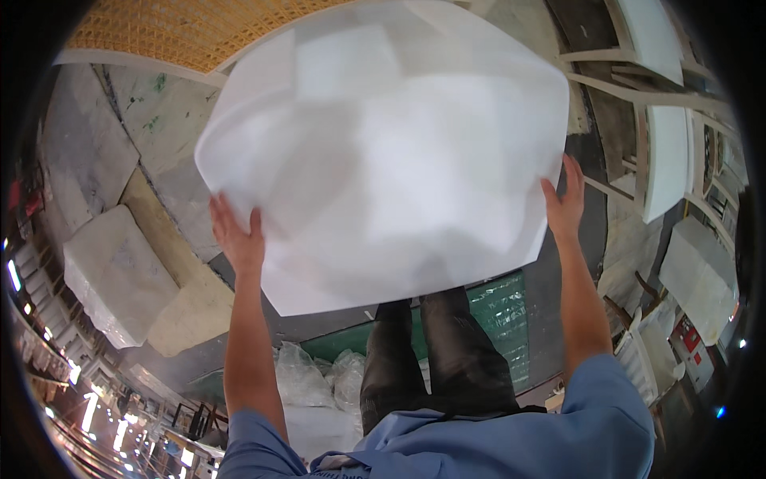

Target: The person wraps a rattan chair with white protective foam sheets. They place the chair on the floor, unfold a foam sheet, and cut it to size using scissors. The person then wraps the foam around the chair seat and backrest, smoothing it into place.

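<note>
A large, thin white sheet (399, 191), perhaps packing foam, spreads in front of me, smeared by motion, with faint fold lines and a lighter patch near its top. My left hand (237, 239) is at its left edge, thumb over the face and fingers along the outer side. At the right edge, my right hand (565, 203) has the border between its thumb and fingers. The sheet's lower edge hangs just above my legs (435, 359). Whatever lies beneath it is hidden.
Woven cane panel (183, 32) with a pale frame stands at top left. Wooden chair frames with white pads (669, 160) crowd the right. A plastic-wrapped block (120, 275) lies at left on cardboard (187, 311). Clear plastic bags (307, 379) sit by my legs.
</note>
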Demonstrator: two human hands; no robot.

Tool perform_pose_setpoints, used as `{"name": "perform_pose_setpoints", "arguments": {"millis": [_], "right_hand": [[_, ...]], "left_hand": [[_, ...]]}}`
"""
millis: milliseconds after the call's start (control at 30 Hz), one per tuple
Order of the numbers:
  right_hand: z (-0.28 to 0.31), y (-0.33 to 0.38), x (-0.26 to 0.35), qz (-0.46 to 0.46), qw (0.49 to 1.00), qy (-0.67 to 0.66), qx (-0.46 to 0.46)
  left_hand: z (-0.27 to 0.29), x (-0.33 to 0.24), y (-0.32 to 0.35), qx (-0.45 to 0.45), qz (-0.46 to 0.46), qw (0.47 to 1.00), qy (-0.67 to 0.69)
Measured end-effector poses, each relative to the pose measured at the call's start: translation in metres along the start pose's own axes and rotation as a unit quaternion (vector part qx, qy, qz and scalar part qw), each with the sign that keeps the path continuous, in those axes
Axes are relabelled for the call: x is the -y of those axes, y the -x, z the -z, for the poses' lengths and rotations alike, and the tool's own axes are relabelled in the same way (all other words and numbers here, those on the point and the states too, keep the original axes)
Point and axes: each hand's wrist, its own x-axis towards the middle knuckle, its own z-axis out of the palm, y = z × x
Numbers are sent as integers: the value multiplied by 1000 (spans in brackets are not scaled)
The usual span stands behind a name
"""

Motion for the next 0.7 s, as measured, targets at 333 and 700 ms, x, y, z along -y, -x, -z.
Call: {"name": "perform_pose_setpoints", "arguments": {"millis": [333, 700], "right_hand": [[26, 211, -85, -491, 614, -595, 165], [-42, 237, 12, -453, 510, -726, -87]], "left_hand": [[29, 76, 153, 309, 421, 644, 559], [54, 75, 159, 294, 368, 676, 567]]}}
